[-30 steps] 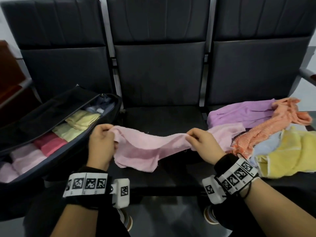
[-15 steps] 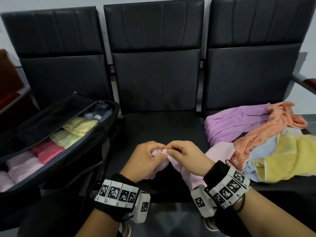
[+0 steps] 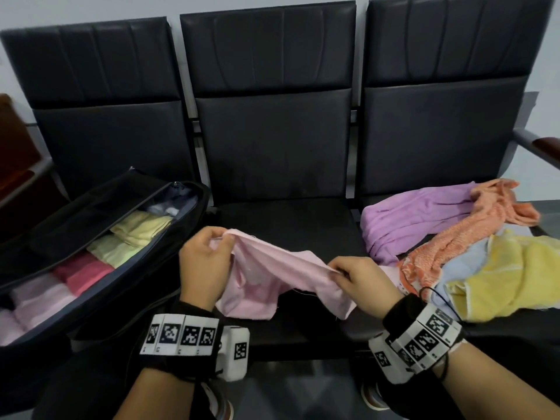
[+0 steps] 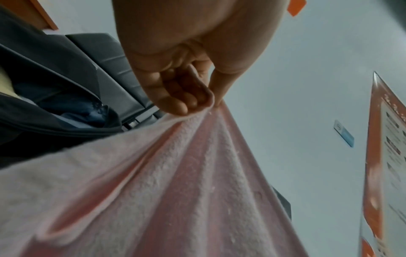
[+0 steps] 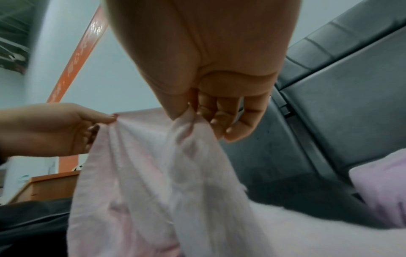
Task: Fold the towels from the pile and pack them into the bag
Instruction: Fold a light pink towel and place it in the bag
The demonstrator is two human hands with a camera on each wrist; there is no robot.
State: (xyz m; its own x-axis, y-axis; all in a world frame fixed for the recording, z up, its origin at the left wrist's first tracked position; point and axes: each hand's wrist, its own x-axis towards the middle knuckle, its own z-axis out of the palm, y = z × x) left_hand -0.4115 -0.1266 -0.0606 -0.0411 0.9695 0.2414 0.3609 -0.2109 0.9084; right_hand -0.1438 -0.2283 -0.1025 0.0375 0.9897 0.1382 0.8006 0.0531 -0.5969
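A pale pink towel [image 3: 272, 277] hangs stretched between both hands above the middle seat. My left hand [image 3: 209, 256] pinches its upper left edge, thumb against curled fingers; the left wrist view shows the left hand [image 4: 193, 97] pinching the pink towel [image 4: 175, 182]. My right hand [image 3: 357, 277] pinches the edge further right; in the right wrist view the right hand [image 5: 197, 114] holds the pink towel [image 5: 158, 173]. The open black bag [image 3: 100, 277] on the left seat holds rows of folded towels [image 3: 91, 268]. The pile of towels [image 3: 454, 247] lies on the right seat.
Three black seats stand in a row with tall backrests [image 3: 272, 101]. A metal armrest [image 3: 536, 147] juts out at the far right. The pile holds a purple towel [image 3: 409, 222], an orange one [image 3: 472, 231] and a yellow one [image 3: 500, 277]. Shoes show below the seat edge.
Half a second ago both hands were together at the towel's edge; they have since moved apart and risen, spreading the pink towel between them.
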